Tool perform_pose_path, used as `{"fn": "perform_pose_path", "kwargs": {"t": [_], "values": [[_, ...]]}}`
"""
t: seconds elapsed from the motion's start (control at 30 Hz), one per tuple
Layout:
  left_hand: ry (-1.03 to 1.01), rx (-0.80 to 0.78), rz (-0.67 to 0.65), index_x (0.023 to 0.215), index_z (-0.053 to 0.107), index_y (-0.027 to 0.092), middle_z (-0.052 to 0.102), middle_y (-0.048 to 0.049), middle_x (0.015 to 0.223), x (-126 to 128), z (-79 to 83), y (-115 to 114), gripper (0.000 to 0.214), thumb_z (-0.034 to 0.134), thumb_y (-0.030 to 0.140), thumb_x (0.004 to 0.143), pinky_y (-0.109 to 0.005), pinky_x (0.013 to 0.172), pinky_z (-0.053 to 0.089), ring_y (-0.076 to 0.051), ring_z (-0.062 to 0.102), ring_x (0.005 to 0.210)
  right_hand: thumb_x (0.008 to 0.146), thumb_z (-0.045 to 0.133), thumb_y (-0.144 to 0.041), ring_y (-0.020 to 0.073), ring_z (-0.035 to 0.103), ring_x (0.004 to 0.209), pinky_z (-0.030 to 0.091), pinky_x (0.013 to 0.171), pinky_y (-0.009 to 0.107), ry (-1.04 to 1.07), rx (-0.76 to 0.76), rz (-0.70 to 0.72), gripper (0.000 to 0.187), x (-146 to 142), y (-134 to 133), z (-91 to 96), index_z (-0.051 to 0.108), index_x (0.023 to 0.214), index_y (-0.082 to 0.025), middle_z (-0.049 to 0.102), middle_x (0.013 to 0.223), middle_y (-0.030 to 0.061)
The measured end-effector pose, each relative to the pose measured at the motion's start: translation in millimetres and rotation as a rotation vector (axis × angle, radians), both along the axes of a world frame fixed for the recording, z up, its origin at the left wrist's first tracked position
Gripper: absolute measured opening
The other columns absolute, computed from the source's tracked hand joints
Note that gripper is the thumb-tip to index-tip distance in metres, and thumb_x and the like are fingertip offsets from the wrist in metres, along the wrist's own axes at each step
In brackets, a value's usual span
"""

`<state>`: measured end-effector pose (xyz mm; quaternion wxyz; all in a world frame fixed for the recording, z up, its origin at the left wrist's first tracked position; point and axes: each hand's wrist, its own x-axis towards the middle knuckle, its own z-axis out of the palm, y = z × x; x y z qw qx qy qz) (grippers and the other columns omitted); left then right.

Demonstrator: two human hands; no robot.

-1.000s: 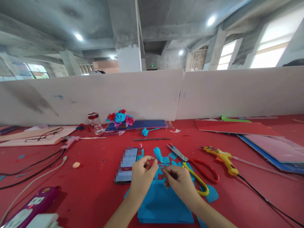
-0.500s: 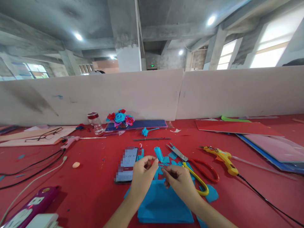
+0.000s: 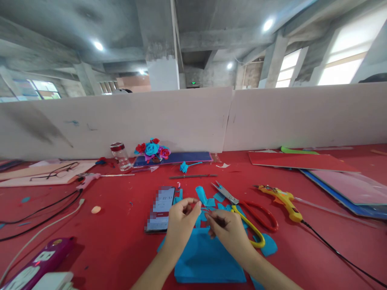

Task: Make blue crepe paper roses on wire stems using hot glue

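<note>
My left hand [image 3: 180, 224] and my right hand [image 3: 229, 228] meet over a blue paper sheet [image 3: 208, 262] on the red table [image 3: 115, 225]. Both pinch a small thin piece between their fingertips; it is too small to name. Blue paper scraps [image 3: 208, 200] lie just beyond my fingers. Red and yellow scissors [image 3: 250, 217] rest to the right of my right hand. A phone [image 3: 161, 208] lies to the left of my left hand.
A yellow glue gun [image 3: 282, 199] with a black cord lies to the right. Paper flowers [image 3: 152, 150] and a glass jar [image 3: 120, 156] stand by the white partition. Coloured sheets [image 3: 332, 177] lie far right; glasses [image 3: 57, 170], cables and a purple power strip [image 3: 39, 262] left.
My hands stay in nearly the same place, with only slight finger movement. The view has dipped a little.
</note>
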<state>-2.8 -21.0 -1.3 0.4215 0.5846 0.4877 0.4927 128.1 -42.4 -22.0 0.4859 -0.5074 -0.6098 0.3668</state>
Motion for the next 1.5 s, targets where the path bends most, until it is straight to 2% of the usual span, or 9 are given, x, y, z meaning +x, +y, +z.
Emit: {"fn": "perform_pose_path", "kwargs": {"t": [0.4,0.97,1.33,1.5], "values": [[-0.032,-0.012,0.000,0.074,0.065,0.013,0.043,0.0039,0.051,-0.2,-1.7,1.0,0.028,0.057,0.039,0.071,-0.018,0.041,0.031,-0.010,0.037,0.047,0.079,0.050,-0.031,0.0137,0.055,0.039,0.042,0.043,0.023,-0.025,0.017,0.006,0.029,0.6,-0.4,1.5,0.049,0.052,-0.021,0.055,0.042,-0.0006],[0.009,0.010,0.002,0.074,0.065,0.013,0.039,0.0054,0.049,0.2,-2.8,0.8,0.028,0.057,0.039,0.073,-0.018,0.040,0.031,-0.009,0.035,0.046,0.080,0.048,-0.033,0.0135,0.055,0.039,0.043,0.043,0.022,-0.008,0.014,0.013,0.030,1.2,-0.6,-1.1,0.050,0.053,-0.019,0.054,0.042,-0.0005],[0.026,0.025,0.028,0.076,0.066,0.013,0.036,0.0063,0.048,-0.9,-1.2,0.5,0.028,0.058,0.039,0.072,-0.019,0.041,0.029,-0.009,0.033,0.045,0.079,0.050,-0.038,0.0107,0.051,0.036,0.041,0.040,0.021,0.122,-0.029,0.063,0.030,0.7,1.1,-1.2,0.050,0.056,-0.019,0.052,0.043,-0.0028],[0.003,0.033,0.043,0.072,0.063,0.014,0.030,0.0076,0.048,-1.3,-2.6,0.8,0.026,0.057,0.039,0.072,-0.018,0.040,0.026,-0.008,0.030,0.044,0.078,0.052,-0.039,0.0099,0.050,0.035,0.040,0.039,0.020,0.146,-0.047,0.057,0.030,0.5,-0.1,0.1,0.051,0.057,-0.018,0.051,0.042,-0.0033]]}}
